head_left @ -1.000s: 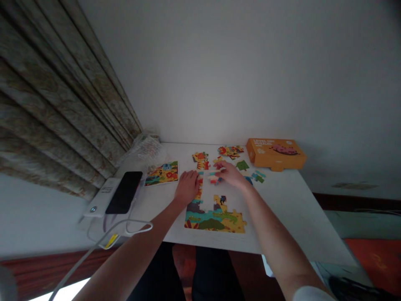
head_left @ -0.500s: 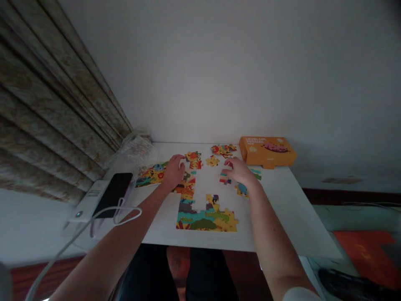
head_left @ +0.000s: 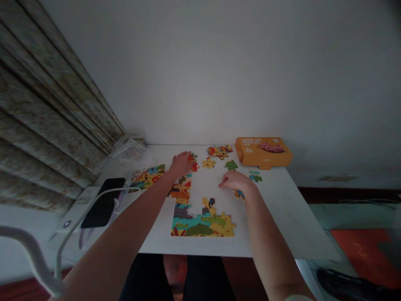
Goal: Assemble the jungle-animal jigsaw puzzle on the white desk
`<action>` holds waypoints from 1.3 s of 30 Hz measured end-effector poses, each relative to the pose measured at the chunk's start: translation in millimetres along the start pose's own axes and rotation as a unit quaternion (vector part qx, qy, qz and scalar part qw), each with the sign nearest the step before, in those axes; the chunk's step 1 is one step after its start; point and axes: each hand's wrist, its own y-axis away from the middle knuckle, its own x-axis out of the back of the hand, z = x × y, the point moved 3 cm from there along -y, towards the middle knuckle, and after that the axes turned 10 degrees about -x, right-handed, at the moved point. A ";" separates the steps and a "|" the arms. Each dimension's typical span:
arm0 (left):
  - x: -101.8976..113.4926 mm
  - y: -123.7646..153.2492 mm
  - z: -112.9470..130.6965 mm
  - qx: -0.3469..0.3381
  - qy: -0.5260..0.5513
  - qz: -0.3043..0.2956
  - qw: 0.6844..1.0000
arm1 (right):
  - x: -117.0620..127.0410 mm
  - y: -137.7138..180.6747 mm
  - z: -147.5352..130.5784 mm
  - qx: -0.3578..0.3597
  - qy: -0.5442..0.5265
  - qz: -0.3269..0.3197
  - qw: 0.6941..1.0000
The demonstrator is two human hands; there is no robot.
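Note:
My left hand (head_left: 181,164) lies with fingers stretched out over the left part of a red and orange puzzle section (head_left: 194,163), partly covering it. Below that hand runs a joined strip of animal pieces (head_left: 184,192), leading down to the assembled bottom section with a crocodile and a green bush (head_left: 200,228). My right hand (head_left: 234,180) is closed, fingers curled down at the tabletop; whatever they hold is hidden. Just above it is a green piece (head_left: 231,165), and a blue and yellow piece (head_left: 239,195) shows partly below the hand.
A yellow piece (head_left: 208,163) and a pile of pieces (head_left: 219,151) lie at the back. An orange puzzle box (head_left: 265,152) stands back right, near small blue-green pieces (head_left: 255,177). A picture sheet (head_left: 147,177), a black phone (head_left: 103,202) and a white cable (head_left: 73,221) are left.
My left hand has moved onto the red and orange section. My right hand has lowered and closed over where a small red-blue piece lay, uncovering the green piece. The view has shifted slightly.

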 end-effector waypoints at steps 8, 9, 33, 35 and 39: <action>-19.0 -54.4 61.5 -0.084 0.038 0.025 0.995 | 1.3 0.0 -16.6 0.030 0.031 0.054 0.998; -22.6 -62.1 69.4 -0.081 0.041 0.027 0.995 | 0.8 0.1 -18.9 0.034 0.034 0.058 0.997; -4.3 -20.5 52.4 -0.141 0.145 0.031 0.979 | 0.2 -15.5 -16.1 0.005 -0.229 0.156 0.961; -2.0 -13.3 58.2 -0.147 0.159 0.051 0.975 | -2.4 -18.7 -18.0 0.003 -0.320 0.141 0.937; 1.7 3.4 70.9 -0.166 0.197 0.071 0.964 | -8.4 -22.9 -21.6 0.030 -0.420 0.057 0.905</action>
